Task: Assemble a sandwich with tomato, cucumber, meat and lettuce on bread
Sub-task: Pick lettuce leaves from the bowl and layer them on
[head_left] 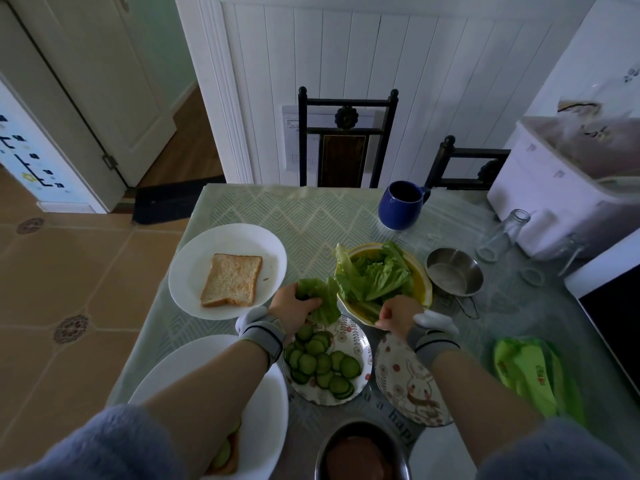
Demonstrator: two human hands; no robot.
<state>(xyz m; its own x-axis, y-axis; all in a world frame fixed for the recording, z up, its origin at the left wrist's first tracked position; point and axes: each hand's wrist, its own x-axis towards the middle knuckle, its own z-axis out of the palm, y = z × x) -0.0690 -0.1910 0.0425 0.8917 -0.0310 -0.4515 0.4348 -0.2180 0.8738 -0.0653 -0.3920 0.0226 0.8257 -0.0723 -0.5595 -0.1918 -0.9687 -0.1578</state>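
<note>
My left hand (pixel 292 306) grips a lettuce leaf (pixel 320 297) just left of the yellow bowl (pixel 420 282), which holds more lettuce (pixel 375 273). At the bowl's near rim, my right hand (pixel 398 315) is closed on the rim or on a leaf; I cannot tell which. A slice of bread (pixel 232 280) lies on a white plate (pixel 194 268) at the left. Cucumber slices (pixel 322 363) fill a patterned plate (pixel 362 336) below my left hand. A metal bowl of meat (pixel 360 452) stands at the near edge. The sandwich (pixel 225 452) sits on a near white plate (pixel 266 417), partly hidden by my left arm.
A blue mug (pixel 401 206) stands at the back of the table, with a small metal pan (pixel 453 275) and glass bottles (pixel 502 233) to the right. A rabbit-print plate (pixel 405 382) and a green bag (pixel 530 375) lie at the near right. Two dark chairs stand behind the table.
</note>
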